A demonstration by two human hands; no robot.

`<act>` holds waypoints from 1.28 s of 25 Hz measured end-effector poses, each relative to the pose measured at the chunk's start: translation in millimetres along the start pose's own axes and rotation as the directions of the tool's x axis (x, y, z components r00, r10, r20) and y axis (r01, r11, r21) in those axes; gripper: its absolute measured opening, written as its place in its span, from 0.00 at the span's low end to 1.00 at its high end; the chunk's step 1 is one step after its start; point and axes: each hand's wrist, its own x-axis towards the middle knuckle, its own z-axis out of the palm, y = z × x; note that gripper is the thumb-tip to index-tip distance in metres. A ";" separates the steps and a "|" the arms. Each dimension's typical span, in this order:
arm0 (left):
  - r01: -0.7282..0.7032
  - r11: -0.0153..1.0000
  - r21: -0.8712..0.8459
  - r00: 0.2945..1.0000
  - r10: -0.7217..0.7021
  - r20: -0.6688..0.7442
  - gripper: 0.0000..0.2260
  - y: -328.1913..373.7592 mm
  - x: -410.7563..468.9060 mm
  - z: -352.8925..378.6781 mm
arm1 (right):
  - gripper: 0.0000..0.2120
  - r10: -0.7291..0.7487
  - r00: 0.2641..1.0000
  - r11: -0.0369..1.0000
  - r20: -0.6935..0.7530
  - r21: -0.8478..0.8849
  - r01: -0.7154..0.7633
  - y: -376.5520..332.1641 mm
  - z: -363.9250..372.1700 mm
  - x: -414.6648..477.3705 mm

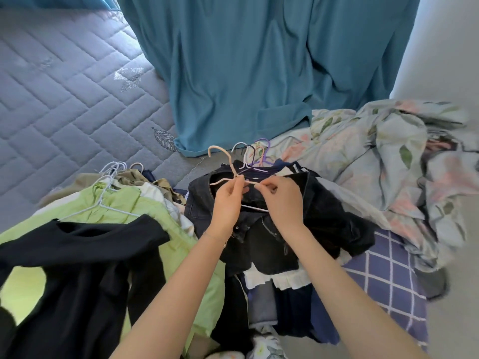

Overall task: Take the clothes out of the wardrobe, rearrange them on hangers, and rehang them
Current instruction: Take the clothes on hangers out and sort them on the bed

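The left hand point(228, 203) pinches the hanger point(232, 167) at the twist just under its hook, thumb against curled fingers. The right hand point(282, 203) pinches the wire of the right shoulder just beside it. The hanger is thin, pale pink wire, held over the collar end of the jacket point(324, 211), a dark denim piece lying open on top of a pile on the bed. The hanger's lower bar shows pale between the wrists. It may already be tucked inside the neck opening, but the hands hide that.

The wire is light and springy and would likely bend under a twist, so a grip at the twisted neck, where it is stiffest, suits it best. The denim looks thick, fairly heavy and stiff at the seams. It will not slide like thin cloth and is not fragile, though its metal buttons could catch the wire. The collar and shoulder seams are the places to take hold, feeding one arm of the hanger in at a time.

More hooks point(255, 156) lie just behind the jacket. To the left a green top point(145, 203) lies on a white hanger point(103, 200), with a black top point(85, 255) over it
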 end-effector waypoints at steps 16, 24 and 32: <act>-0.322 0.946 -0.050 0.938 0.325 0.116 0.08 175.7 -116.3 -40.2 | 0.06 0.124 0.961 0.927 -0.246 0.373 -0.024 -172.8 -105.7 -113.4; -0.335 0.936 0.110 0.938 0.342 -0.053 0.09 148.4 -102.3 -96.5 | 0.06 0.066 0.994 0.893 -0.084 0.450 -0.022 -156.0 -56.1 -113.8; -0.224 0.952 0.208 0.959 0.253 -0.129 0.08 71.2 -36.1 -130.3 | 0.18 0.053 0.997 0.996 0.061 0.067 -0.057 -15.3 19.8 -21.8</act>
